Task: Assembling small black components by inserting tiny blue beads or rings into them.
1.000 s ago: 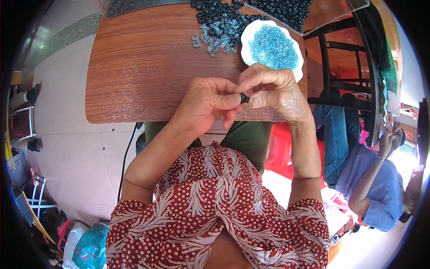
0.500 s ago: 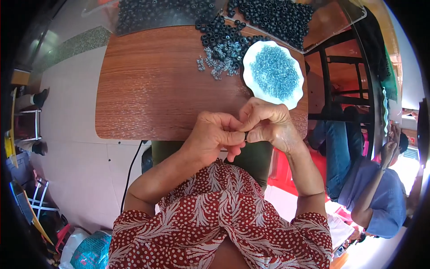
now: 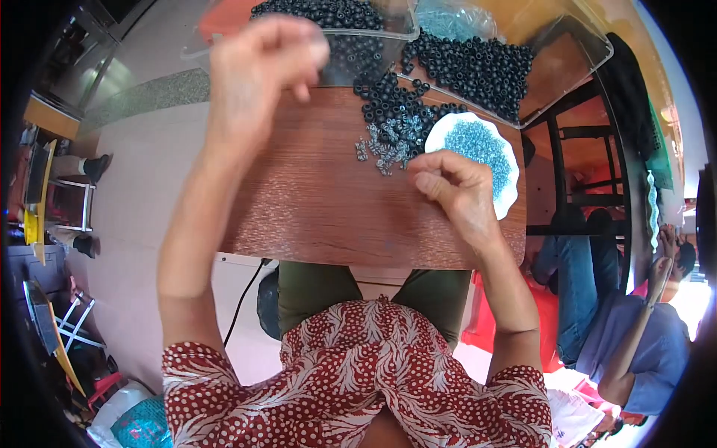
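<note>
My left hand (image 3: 246, 78) is raised over the far left of the wooden table (image 3: 314, 209), beside a clear tub (image 3: 403, 36) of black ring-shaped pieces. Motion blurs its fingers, and I see nothing held in them. Near the left edge of a white scalloped dish (image 3: 511, 183), my right hand (image 3: 459, 190) is closed in a pinch; whatever its fingertips hold is hidden. Small clear bluish pieces (image 3: 474, 145) fill the dish. Left of it, a loose pile of black rings (image 3: 388, 101) lies on the table, mixed with clear bits (image 3: 388, 145) along its near side.
A second clear tub (image 3: 556, 112) at the far right holds more black rings (image 3: 470, 71), with a bag of clear pieces (image 3: 455, 21) behind them. A black metal frame (image 3: 582, 133) stands right of the table. Another person in blue (image 3: 635, 343) sits at the right.
My hands were together at the table's near edge, fingertips on a small dark piece. The left has swung far and left toward the tub; the right has moved slightly right, still pinched.
</note>
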`<state>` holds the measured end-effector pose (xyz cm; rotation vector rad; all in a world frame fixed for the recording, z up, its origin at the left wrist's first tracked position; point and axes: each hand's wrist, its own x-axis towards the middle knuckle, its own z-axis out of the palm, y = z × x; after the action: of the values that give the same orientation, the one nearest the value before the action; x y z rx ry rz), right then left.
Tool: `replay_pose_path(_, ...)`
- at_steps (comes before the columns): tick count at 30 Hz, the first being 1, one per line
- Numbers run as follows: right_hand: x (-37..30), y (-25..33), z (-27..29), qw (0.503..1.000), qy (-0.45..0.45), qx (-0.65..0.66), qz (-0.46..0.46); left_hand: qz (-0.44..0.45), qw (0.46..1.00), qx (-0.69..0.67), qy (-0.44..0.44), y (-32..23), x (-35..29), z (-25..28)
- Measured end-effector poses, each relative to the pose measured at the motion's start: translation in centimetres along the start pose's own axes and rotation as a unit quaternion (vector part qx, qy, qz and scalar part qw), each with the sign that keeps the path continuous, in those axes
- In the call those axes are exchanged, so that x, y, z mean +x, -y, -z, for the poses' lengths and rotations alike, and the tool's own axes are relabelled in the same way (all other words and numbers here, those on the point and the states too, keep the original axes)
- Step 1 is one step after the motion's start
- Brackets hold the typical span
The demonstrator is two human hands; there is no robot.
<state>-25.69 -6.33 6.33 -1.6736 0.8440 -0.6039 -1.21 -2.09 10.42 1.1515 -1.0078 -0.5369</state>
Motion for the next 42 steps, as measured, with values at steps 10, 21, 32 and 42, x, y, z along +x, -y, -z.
replay_pose_path(10, 8.8, -2.2, -0.4, 0.949, -0.065, -0.254, 0.173, -0.422, 0.698, 0.555, -0.165, 3.8, 10.6, 2.1)
replay_pose_path(21, 10.1, -3.1, -0.2, 0.982, -0.042, -0.163, 0.083, -0.247, 0.835, 0.438, 0.223, 12.6, 1.1, -4.2)
replay_pose_path(32, 8.4, -2.7, -0.8, 0.987, -0.057, -0.108, 0.104, -0.272, 0.838, 0.432, 0.19, 12.1, 1.5, -4.6)
replay_pose_path(42, 4.3, -1.5, -2.1, 0.999, -0.034, -0.015, 0.031, 0.358, 0.872, -0.314, 0.116, 8.0, -4.7, -1.6)
